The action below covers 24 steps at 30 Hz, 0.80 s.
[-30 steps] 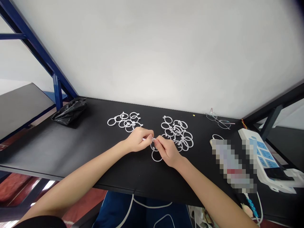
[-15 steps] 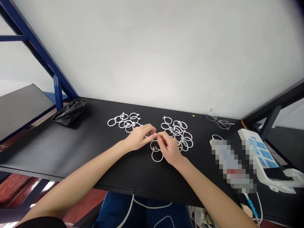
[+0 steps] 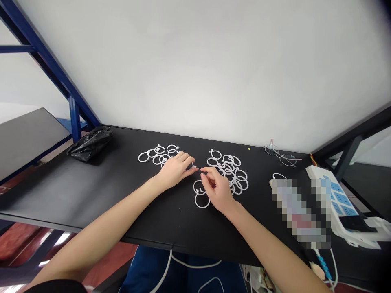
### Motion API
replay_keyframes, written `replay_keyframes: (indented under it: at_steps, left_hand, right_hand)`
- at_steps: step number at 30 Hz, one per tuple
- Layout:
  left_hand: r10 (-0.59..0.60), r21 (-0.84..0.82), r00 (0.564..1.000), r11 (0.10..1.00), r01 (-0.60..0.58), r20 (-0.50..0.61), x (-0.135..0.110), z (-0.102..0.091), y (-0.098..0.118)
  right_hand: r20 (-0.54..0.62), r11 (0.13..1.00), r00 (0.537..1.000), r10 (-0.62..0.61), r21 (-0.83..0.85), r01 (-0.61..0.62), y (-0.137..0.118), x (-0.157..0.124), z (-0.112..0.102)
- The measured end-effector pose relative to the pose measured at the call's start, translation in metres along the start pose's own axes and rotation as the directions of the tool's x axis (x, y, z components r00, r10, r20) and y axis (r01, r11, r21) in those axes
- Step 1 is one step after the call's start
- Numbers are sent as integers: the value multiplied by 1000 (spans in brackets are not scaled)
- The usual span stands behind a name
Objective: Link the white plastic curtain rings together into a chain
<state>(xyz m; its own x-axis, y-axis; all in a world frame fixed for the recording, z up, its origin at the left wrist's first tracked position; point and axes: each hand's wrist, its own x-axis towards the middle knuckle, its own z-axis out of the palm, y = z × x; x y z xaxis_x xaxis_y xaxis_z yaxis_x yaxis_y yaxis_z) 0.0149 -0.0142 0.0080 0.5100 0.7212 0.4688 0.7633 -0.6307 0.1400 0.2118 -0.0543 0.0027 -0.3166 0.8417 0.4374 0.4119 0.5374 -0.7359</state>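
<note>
My left hand (image 3: 175, 169) lies flat on the black table (image 3: 122, 195), fingers stretched out over the right edge of the left pile of white plastic rings (image 3: 157, 156). A bit of a white ring (image 3: 193, 166) shows at its fingertips. My right hand (image 3: 217, 189) rests a short way to the right with fingers loosely bent and nothing visible between them. It sits beside two joined rings (image 3: 200, 194) and just in front of the larger right pile of rings (image 3: 230, 169).
A crumpled black plastic bag (image 3: 90, 142) lies at the table's far left. A pair of glasses (image 3: 281, 154) sits at the back right, and a white and blue power strip (image 3: 339, 203) at the right edge. Blue steel frame bars (image 3: 73, 118) stand at the left.
My hands were pinched together on a ring between the piles. They have come apart: the left hand slid toward the left pile and flattened, and the right hand loosened.
</note>
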Motion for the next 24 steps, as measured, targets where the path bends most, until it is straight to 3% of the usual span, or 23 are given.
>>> replay_keyframes:
  at_steps: [6, 24]
  left_hand:
    - [-45, 60, 990, 997, 37, 134, 0, 4, -11]
    - [-84, 57, 982, 996, 75, 171, -1, 5, -12]
  right_hand:
    - [3, 1000, 1000, 6, -11, -6, 0, 0, 0]
    - [84, 997, 996, -6, -71, 12, -4, 2, 0]
